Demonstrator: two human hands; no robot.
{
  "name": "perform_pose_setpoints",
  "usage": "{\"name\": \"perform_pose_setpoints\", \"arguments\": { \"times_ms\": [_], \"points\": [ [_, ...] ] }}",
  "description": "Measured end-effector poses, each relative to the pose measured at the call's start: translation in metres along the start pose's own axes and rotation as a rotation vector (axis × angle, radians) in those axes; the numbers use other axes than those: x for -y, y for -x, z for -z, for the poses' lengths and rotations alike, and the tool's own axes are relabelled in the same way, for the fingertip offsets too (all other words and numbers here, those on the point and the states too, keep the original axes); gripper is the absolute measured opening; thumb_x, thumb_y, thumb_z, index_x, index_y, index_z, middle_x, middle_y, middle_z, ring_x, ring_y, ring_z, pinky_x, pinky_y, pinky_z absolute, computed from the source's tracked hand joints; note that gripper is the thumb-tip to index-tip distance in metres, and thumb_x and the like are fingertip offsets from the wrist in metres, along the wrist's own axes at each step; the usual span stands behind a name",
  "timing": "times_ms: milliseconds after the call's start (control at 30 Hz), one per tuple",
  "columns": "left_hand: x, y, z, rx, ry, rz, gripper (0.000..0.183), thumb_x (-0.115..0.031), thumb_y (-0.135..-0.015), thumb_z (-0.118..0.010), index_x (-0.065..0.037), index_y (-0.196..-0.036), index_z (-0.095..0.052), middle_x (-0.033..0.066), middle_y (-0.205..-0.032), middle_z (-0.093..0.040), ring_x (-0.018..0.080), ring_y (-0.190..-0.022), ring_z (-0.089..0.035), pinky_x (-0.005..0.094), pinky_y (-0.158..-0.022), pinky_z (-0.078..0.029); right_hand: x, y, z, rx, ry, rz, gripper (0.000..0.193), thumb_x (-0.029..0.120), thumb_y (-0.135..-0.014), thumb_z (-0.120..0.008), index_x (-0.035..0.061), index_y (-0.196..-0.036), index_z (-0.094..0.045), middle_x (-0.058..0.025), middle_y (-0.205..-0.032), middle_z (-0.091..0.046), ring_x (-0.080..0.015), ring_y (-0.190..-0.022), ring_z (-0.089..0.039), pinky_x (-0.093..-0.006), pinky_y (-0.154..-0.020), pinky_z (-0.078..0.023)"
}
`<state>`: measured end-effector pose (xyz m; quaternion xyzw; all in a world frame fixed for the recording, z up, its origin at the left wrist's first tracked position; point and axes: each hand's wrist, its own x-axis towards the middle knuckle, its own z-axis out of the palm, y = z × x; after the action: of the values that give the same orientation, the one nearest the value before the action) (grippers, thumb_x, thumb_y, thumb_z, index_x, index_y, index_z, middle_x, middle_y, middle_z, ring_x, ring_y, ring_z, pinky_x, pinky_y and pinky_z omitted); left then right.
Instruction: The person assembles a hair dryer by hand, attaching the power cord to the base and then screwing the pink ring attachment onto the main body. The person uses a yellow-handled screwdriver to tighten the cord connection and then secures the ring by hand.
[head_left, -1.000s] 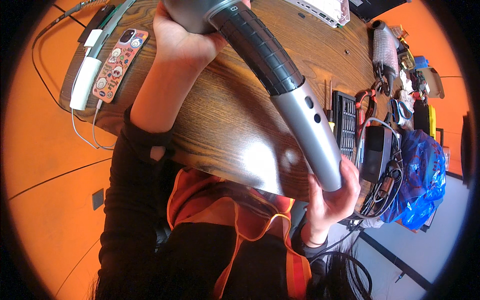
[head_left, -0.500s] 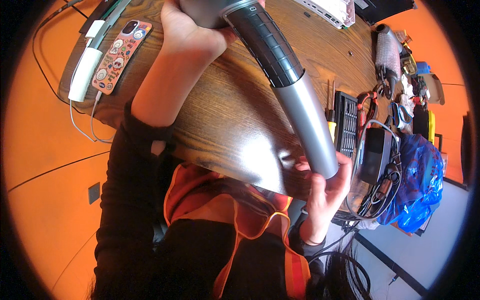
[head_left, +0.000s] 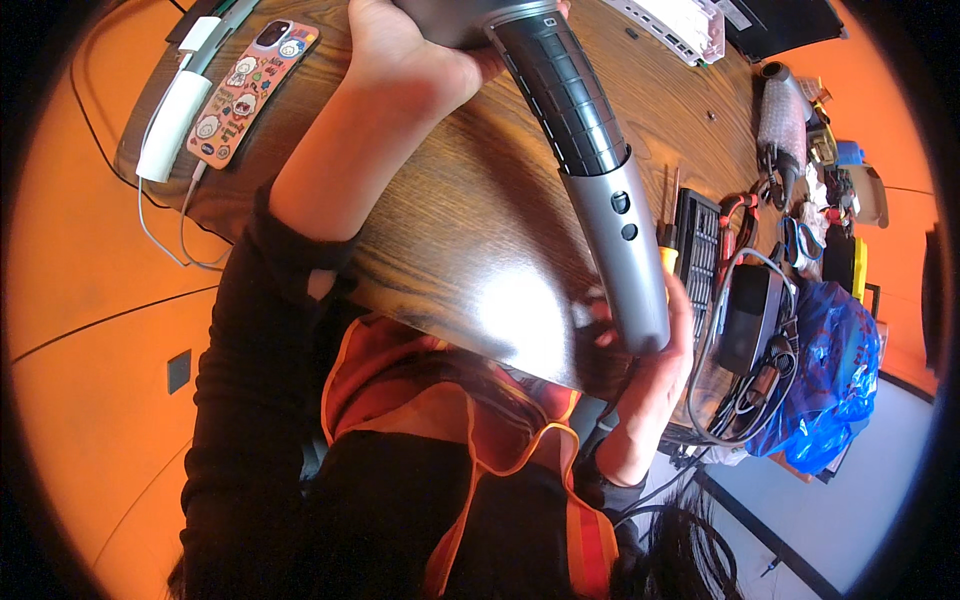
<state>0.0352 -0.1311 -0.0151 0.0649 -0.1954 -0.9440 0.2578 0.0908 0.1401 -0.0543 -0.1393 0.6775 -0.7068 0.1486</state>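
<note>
My left hand (head_left: 420, 62) is closed around the dark grey head of a hair dryer (head_left: 450, 22) at the top edge of the view; its fingers are partly hidden. From the head, a black inner handle (head_left: 565, 95) with a grid of ribs slants down to the right. A grey tubular handle cover (head_left: 625, 265) with two round holes sits around the lower part of this inner handle, and the ribbed upper part is exposed. My right hand (head_left: 672, 335) grips the cover's lower end, with fingers partly hidden behind it.
On the wooden table (head_left: 440, 220), a phone in a patterned case (head_left: 252, 95) lies at the left with a cable. To the right are a screwdriver (head_left: 669, 240), a black bit case (head_left: 697, 240), a bubble-wrapped device (head_left: 782, 125), a black box (head_left: 750, 315) with cables and a blue plastic bag (head_left: 825, 370).
The grey cover has turned around the inner handle, so its two holes now face up. My right hand has rolled with it. The hair dryer has shifted slightly right.
</note>
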Motion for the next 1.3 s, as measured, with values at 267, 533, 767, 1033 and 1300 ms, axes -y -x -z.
{"name": "perform_pose_setpoints", "arguments": {
  "times_ms": [267, 533, 767, 1033, 1300],
  "points": [
    [-0.002, 0.004, -0.008, -0.051, -0.067, -0.011, 0.052, -0.046, -0.094, -0.012, -0.007, -0.111, -0.042, 0.0119, -0.099, -0.053, 0.0250, -0.086, -0.056, 0.0416, -0.072, -0.050, 0.000, 0.000, -0.003, -0.110, 0.213, 0.136, 0.067, -0.003, -0.060, -0.079, 0.0019, -0.115, -0.040, -0.0086, -0.109, -0.049, -0.0170, -0.102, -0.051, -0.0308, -0.089, -0.042],
    [-0.003, -0.001, -0.002, -0.027, -0.282, -0.092, 0.048, -0.042, -0.094, -0.015, -0.006, -0.109, -0.043, 0.0112, -0.097, -0.054, 0.0242, -0.080, -0.058, 0.0388, -0.066, -0.052, 0.001, 0.003, -0.005, -0.073, 0.121, 0.101, 0.070, 0.019, -0.072, -0.072, 0.0000, -0.127, -0.033, -0.0133, -0.108, -0.053, -0.0192, -0.095, -0.056, -0.0286, -0.078, -0.045],
    [-0.002, -0.006, 0.009, 0.027, -0.074, -0.008, 0.055, -0.044, -0.091, -0.012, -0.009, -0.118, -0.044, 0.0128, -0.106, -0.056, 0.0288, -0.093, -0.059, 0.0442, -0.071, -0.053, 0.010, 0.000, -0.006, 0.026, 0.046, -0.072, 0.068, 0.032, -0.083, -0.054, -0.0023, -0.134, -0.026, -0.0183, -0.106, -0.057, -0.0208, -0.088, -0.060, -0.0256, -0.069, -0.046],
    [0.001, -0.002, 0.008, -0.125, -0.114, 0.069, 0.057, -0.047, -0.091, -0.013, -0.010, -0.122, -0.044, 0.0114, -0.113, -0.055, 0.0285, -0.102, -0.057, 0.0449, -0.078, -0.052, -0.002, 0.004, -0.002, -0.034, 0.180, 0.019, 0.072, -0.001, -0.066, -0.077, -0.0014, -0.127, -0.039, -0.0129, -0.116, -0.048, -0.0199, -0.092, -0.057, -0.0308, -0.078, -0.051],
    [-0.001, -0.004, 0.037, 0.460, 0.235, 0.183, 0.075, -0.059, -0.087, -0.016, 0.000, -0.127, -0.037, 0.0256, -0.114, -0.049, 0.0359, -0.097, -0.055, 0.0480, -0.085, -0.046, -0.009, 0.008, 0.003, -0.041, 0.232, 0.188, 0.057, 0.014, -0.082, -0.062, -0.0033, -0.129, -0.036, -0.0161, -0.119, -0.049, -0.0216, -0.102, -0.053, -0.0287, -0.078, -0.048]
  ]
}}
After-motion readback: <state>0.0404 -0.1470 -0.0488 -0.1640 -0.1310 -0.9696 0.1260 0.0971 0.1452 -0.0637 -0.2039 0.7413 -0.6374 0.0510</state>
